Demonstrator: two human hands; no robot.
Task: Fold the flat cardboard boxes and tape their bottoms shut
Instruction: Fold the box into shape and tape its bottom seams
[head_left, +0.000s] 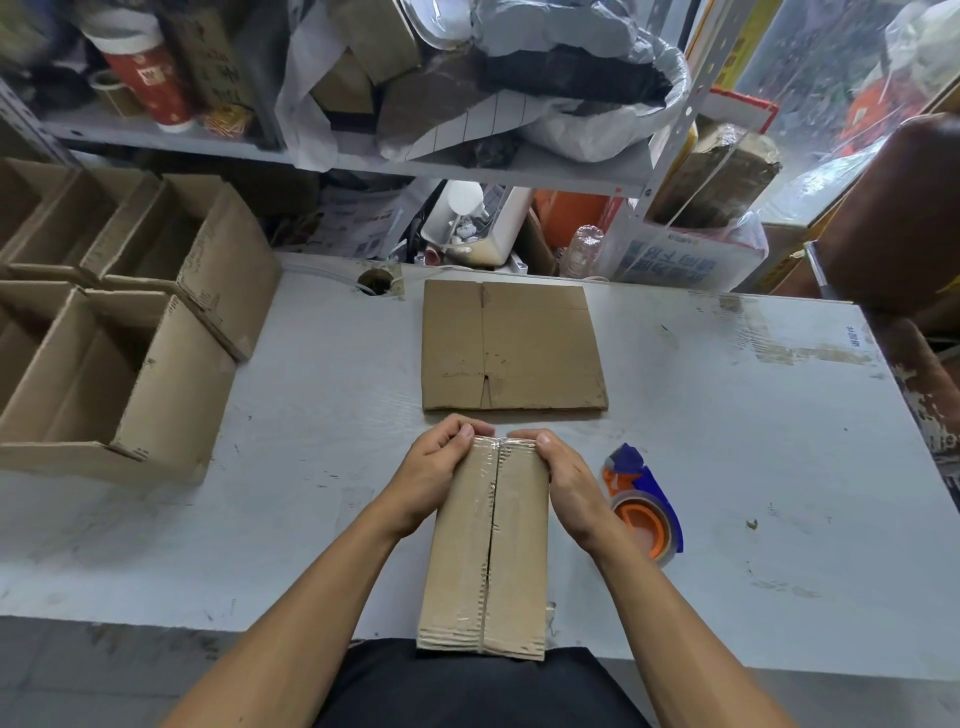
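The left hand (434, 467) and right hand (563, 475) curl round the far end of a folded cardboard box (485, 551), thumbs pressing glossy clear tape over its far edge; the box stands bottom-up at the near edge of the table, its two corrugated flaps meeting in a taped centre seam; just right of it lies a tape dispenser (644, 506), blue-handled with an orange core; beyond the hands a stack of flat cardboard boxes (511, 345) lies on the scuffed grey-white table (753, 441); to the left stand open-topped assembled boxes (119, 332), brown and rough-edged; cluttered metal shelving (363, 156) rises behind
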